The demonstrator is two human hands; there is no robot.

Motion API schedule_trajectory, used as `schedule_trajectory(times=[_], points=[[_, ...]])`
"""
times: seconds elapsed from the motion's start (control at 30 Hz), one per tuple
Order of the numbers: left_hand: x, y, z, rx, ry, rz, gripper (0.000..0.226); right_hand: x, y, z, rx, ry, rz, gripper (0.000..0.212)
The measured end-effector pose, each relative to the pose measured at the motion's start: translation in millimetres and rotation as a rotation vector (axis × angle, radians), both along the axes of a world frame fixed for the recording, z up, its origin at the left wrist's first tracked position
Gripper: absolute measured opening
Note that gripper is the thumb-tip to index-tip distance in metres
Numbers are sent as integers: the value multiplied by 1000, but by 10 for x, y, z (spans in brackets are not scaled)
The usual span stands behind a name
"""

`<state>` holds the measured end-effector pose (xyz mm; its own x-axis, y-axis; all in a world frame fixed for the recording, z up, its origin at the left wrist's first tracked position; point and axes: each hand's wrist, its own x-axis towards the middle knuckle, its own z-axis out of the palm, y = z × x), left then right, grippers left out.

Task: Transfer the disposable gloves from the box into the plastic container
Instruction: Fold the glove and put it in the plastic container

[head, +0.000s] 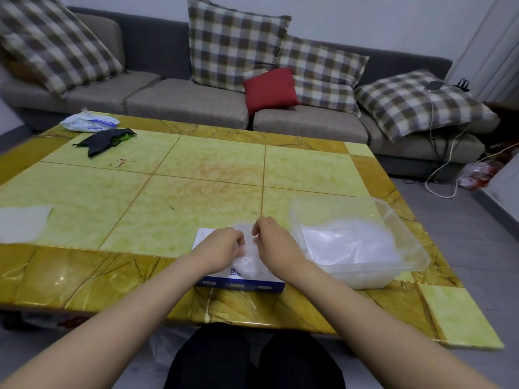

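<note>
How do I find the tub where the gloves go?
Start at the yellow-green table in front of the grey sofa. On its near right side, right of the blue-and-white box, sits the plastic container. It is the only see-through tub, with a white heap of gloves inside.

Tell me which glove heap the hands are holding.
The bunch over the box, between the left hand and right hand; the other heap lies in the container.
</note>
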<state>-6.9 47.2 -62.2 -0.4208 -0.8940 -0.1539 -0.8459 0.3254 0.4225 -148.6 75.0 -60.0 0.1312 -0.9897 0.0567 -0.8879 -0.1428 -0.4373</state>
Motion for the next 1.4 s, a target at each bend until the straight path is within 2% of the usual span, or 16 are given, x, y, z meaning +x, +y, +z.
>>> schedule_trajectory(times=[0.1,0.2,0.4,0.53,0.63,0.73,0.8,0.9,1.0,1.1,1.2,1.3,1.4], points=[[16,-29,-6,12,55,23,12,11,83,-24,90,-9,117,24],[24,-44,-3,56,127,64,10,-20,97,-32,161,-16,116,35],[11,-60,59,43,272,136,16,-35,94,-10,72,-32,13,12],[-3,-42,51,16,305,141,20,-44,118,0,71,-21,6,6],[-12,3,53,54,228,79,13,-46,160,31,61,-55,-1,16],[-36,76,90,56,-29,-43,56,-55,213,135,25,-91,-3,14],[-78,108,94,51,-139,-49,67,-59,261,215,4,-87,4,13],[-141,105,63,73,-163,-36,46,-118,279,325,-49,-106,-29,12],[-157,114,51,109,-115,-1,30,-281,183,477,-131,-236,-127,14],[-168,98,50,120,-86,12,36,-430,139,609,-131,-198,-139,22],[-164,65,112,111,-77,8,46,-507,166,623,-116,-190,-119,17],[-193,59,268,53,19,33,54,-576,176,657,-109,-198,-138,11],[-296,66,477,-78,152,15,39,-653,168,728,-110,-204,-157,8]])
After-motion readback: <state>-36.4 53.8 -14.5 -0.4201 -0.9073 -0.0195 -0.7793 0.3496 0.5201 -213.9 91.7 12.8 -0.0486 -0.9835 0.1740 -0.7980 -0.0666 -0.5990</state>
